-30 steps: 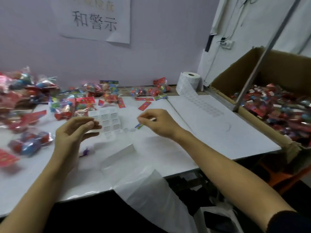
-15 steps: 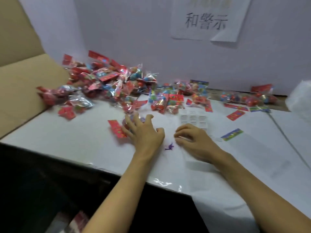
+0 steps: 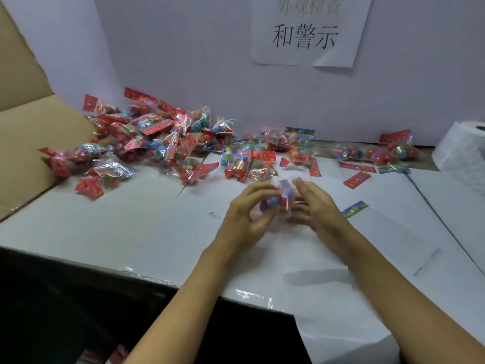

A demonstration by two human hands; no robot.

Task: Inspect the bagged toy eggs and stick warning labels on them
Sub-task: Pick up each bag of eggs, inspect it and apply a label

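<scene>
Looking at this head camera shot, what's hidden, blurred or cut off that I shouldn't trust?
- Bagged egg between left hand and right hand: motion blurred, any label unreadable.
- Right hand's grip: blurred, holding or only touching unclear.
- Wall sign: top line washed out.
- White roll: cut by right edge.
- Cardboard box: cut by left edge.

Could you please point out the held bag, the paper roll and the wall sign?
held bag (image 3: 278, 200), head view, its blue and red middle.
paper roll (image 3: 462, 151), head view, its white side.
wall sign (image 3: 307, 35), head view, its black characters.
</scene>
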